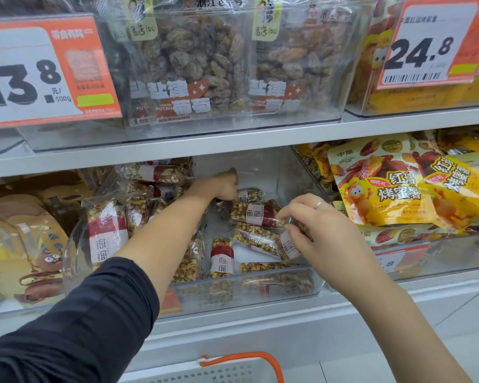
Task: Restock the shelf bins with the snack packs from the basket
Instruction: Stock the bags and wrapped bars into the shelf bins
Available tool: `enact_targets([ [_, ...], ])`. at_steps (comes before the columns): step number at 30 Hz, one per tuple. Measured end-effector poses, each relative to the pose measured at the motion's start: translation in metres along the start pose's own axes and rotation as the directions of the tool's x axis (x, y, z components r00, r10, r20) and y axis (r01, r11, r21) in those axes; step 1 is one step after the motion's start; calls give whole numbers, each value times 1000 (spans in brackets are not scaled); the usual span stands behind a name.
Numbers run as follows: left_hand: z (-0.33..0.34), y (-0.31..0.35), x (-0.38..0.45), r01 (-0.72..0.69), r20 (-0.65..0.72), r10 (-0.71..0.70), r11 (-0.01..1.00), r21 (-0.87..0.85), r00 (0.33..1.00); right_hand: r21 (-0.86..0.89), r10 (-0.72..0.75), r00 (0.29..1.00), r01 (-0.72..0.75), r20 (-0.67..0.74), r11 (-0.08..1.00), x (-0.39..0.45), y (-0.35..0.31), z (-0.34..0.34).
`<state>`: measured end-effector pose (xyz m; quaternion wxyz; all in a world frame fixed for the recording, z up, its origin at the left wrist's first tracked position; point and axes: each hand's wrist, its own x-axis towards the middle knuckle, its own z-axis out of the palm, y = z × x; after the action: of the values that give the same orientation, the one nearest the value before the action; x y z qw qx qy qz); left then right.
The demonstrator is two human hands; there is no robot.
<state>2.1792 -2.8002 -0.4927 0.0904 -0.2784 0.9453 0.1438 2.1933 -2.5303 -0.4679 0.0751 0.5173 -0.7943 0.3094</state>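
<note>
A clear plastic shelf bin [288,293] on the lower shelf holds several nut-bar snack packs [221,258] with red and white labels. My left hand [221,186] reaches deep into the bin and grips a small snack pack [250,194] near the back. My right hand [313,230], with a ring on one finger, pinches another snack pack [289,246] at the bin's right side, over the other packs. The white basket [205,373] with an orange handle [249,357] shows at the bottom edge; its contents are hidden.
Yellow sweet-potato bags [385,183] fill the bin to the right. Tan bags [25,244] sit in the bin on the left. Above, clear bins hold raisin bags [188,64], with price tags 13.8 [39,70] and 24.8 [432,45].
</note>
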Motion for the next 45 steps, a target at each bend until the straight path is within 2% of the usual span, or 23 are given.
enact_targets([
  [3, -6, 3, -1, -1, -74, 0, 1000, -6, 997, -4, -3, 1000, 3, 3, 1000, 0, -1, 0],
  [6, -17, 6, -3, -36, -157, 21, 995, -93, 987, -12, -6, 1000, 6, 8, 1000, 0, -1, 0],
  [12, -15, 10, -8, -37, -139, 28, 997, -62, 990, -6, -7, 1000, 7, 3, 1000, -1, 0, -1],
  [19, -15, 4, -10, -38, -197, -1, 981, -190, 980, -6, -11, 1000, 11, 12, 1000, 0, 1, 0],
  [25, -6, 0, -7, -10, -195, -4, 997, -73, 981, 0, -11, 1000, 11, 5, 1000, 0, 0, 0],
  [29, -7, -3, -5, -51, -245, 64, 997, 57, 967, 7, -13, 1000, 13, 11, 1000, 0, 0, 1],
  [34, -8, -8, -8, -118, -39, 123, 985, 127, 992, 0, -14, 1000, 14, 6, 1000, 1, 0, 0],
  [39, -8, -7, -8, -90, -65, 107, 971, 223, 992, 22, -13, 1000, 12, 7, 1000, -2, 1, 1],
  [45, -16, -8, -15, -46, -28, 57, 953, 300, 998, 18, -16, 1000, 15, 27, 1000, -1, 3, 1],
])
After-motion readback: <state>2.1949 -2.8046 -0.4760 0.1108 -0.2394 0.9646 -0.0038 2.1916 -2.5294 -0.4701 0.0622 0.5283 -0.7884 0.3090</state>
